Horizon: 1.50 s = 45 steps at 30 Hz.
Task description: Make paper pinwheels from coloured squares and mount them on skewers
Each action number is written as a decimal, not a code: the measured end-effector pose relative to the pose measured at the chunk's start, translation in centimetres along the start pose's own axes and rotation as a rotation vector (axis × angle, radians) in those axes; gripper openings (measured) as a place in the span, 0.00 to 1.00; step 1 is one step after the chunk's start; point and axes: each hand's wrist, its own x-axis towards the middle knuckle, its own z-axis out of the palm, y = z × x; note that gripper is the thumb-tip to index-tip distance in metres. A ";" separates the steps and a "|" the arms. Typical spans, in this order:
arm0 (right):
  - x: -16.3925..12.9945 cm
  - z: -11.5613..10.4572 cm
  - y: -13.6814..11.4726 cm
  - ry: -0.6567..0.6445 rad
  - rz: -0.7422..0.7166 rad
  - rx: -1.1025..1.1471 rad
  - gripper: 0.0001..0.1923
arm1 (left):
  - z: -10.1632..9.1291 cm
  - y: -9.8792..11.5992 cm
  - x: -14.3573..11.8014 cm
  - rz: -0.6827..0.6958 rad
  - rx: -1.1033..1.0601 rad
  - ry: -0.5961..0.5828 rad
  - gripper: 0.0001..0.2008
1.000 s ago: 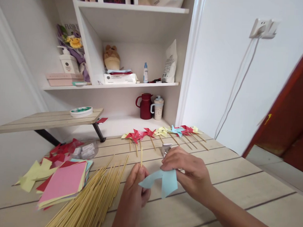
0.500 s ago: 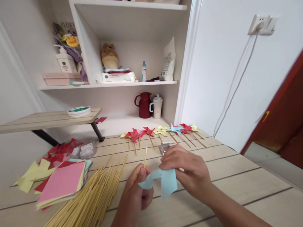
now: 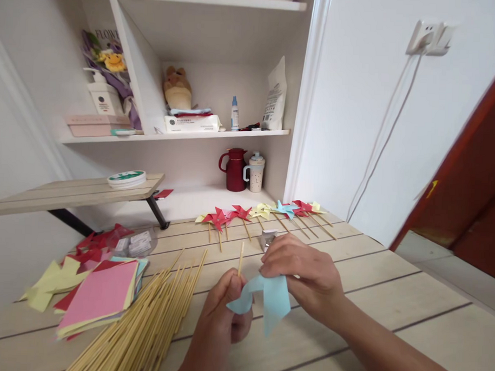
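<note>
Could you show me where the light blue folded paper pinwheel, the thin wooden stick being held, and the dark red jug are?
Light blue folded paper pinwheel [image 3: 276, 301], head view, lower blade.
Thin wooden stick [image 3: 240, 255], head view, upper end.
Dark red jug [image 3: 236, 174], head view, body.

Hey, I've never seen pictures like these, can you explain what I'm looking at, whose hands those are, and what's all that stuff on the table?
There is no machine here. One camera sits on a person's head and looks forward and down, so the two hands are that person's own. The left hand pinches a thin wooden stick upright. The right hand holds a folded light blue paper against it. On the wooden table lie a heap of sticks, a stack of coloured paper squares with pink on top, and a row of finished paper pinwheels near the wall. Behind stands a white shelf with a red jug under it.
</note>
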 end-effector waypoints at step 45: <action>-0.1 0.0 0.1 -0.088 0.002 0.114 0.07 | 0.3 0.3 -0.2 0.225 0.304 -0.128 0.22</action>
